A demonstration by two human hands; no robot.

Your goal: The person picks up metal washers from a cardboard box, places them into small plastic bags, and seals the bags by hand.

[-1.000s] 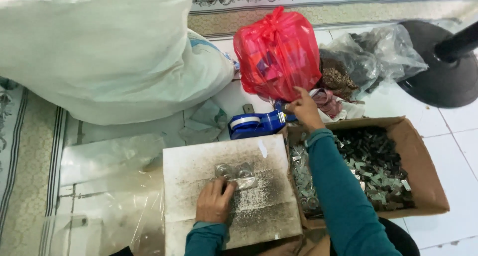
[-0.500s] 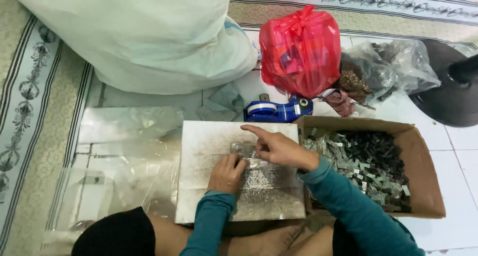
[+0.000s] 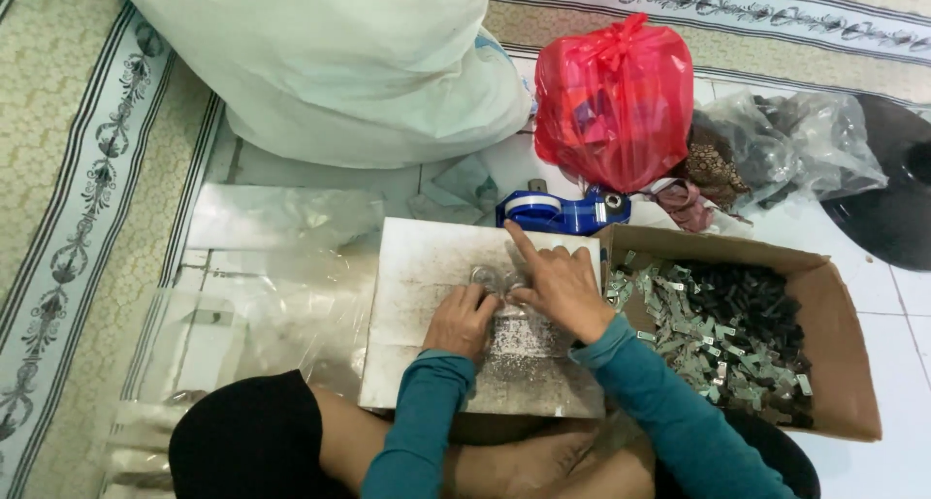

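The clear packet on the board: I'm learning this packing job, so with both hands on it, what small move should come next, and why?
Probably press the packet flat and shut. The left hand pins its near side against the white board, and the right hand rests on it with the forefinger stretched out. The blue tape dispenser lies just beyond the board, untouched.

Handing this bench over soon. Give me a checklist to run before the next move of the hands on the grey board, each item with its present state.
1. Both hands on the work: left hand and right hand rest on the grey board - ok.
2. Small clear piece pinned between the hands - ok.
3. Exact grip on that piece - cannot tell, fingers cover it.
4. Cardboard box of small parts beside the right arm - ok.
5. Blue tape dispenser just past the board, untouched - ok.
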